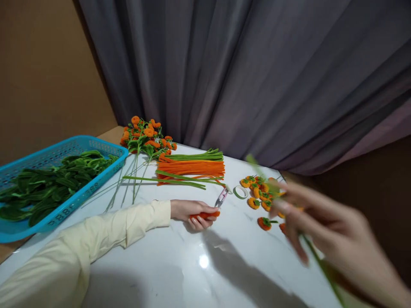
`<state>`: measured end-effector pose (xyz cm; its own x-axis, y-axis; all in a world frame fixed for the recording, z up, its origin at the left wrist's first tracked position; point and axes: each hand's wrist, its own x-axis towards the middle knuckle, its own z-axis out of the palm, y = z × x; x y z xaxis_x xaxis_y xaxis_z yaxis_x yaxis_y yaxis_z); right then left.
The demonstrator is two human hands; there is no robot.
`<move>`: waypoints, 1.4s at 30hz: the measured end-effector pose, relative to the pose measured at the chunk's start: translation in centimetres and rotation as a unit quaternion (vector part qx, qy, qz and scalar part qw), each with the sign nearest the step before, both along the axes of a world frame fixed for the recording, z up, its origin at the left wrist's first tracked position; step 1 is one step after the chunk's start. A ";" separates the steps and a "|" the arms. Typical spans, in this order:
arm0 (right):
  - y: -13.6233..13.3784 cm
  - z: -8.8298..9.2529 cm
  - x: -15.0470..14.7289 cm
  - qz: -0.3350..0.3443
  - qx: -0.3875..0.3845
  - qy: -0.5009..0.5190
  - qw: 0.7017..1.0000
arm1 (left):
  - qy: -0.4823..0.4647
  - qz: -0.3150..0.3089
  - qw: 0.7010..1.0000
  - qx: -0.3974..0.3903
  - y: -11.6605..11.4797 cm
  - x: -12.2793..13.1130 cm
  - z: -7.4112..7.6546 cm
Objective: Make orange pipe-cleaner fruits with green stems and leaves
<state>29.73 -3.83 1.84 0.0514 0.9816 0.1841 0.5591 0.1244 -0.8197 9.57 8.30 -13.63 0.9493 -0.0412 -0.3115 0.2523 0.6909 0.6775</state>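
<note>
My left hand [194, 215] is closed around a fuzzy orange chenille piece [210, 214], held low over the white table; its full shape is hidden by the fingers. On the right, close to the camera, is my right hand [330, 233], blurred by motion. A green chenille stem [323, 269] runs through its fingers, one end sticking up past the fingertips and the other trailing down toward the wrist. Just beyond my left hand lie small snips [221, 196] with pinkish handles and a roll of green tape [240, 192].
Orange and green chenille stems [192, 167] lie bundled mid-table, near finished orange flowers [147, 132] on long stems. Several small yellow-orange flower heads [257, 190] sit at right. A blue basket [80, 186] of green leaves [58, 179] stands left. A grey curtain [208, 72] hangs behind the table [167, 261].
</note>
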 end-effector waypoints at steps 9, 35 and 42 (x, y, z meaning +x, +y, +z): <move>-3.2 -13.5 -2.0 0.053 -0.268 0.397 0.876 | -0.067 0.226 0.960 -0.151 -0.5 1.0 -1.2; -3.5 -15.3 -2.2 0.116 -0.274 0.298 0.907 | -0.016 0.329 0.944 -0.003 -0.7 1.0 -0.7; -3.6 -15.2 -2.5 0.112 -0.277 0.259 0.919 | -0.001 0.343 0.939 -0.005 -0.8 1.3 -0.2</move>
